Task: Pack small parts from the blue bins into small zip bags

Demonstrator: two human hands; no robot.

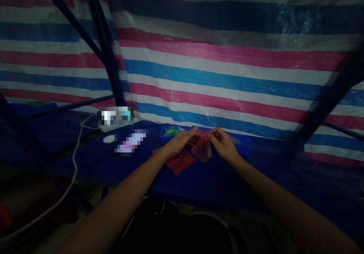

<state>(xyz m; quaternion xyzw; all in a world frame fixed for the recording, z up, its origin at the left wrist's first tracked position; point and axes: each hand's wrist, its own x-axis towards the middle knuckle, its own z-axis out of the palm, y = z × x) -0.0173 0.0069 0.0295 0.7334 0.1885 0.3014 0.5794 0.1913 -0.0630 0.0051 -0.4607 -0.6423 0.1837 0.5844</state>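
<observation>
A translucent red plastic bag (203,151) hangs between my two hands above the blue table. My left hand (182,141) is closed at the bag's left side, thumb uppermost and fingers curled behind, partly in shadow. At the upper right edge, the bag is pinched by my right hand (224,144), its fingers bent. Flat red plastic bags (180,163) lie on the table below my left hand. Just behind the hands stands a blue tray (248,144), holding small items too dim to name. Green plastic pieces (173,130) sit in its left section.
On the left are a blurred-out phone-like object (131,142), a white round disc (109,139) and a white power strip (122,123). A white cable (75,159) runs down the left. Blue metal posts (109,60) and striped sheeting (227,83) stand around the table.
</observation>
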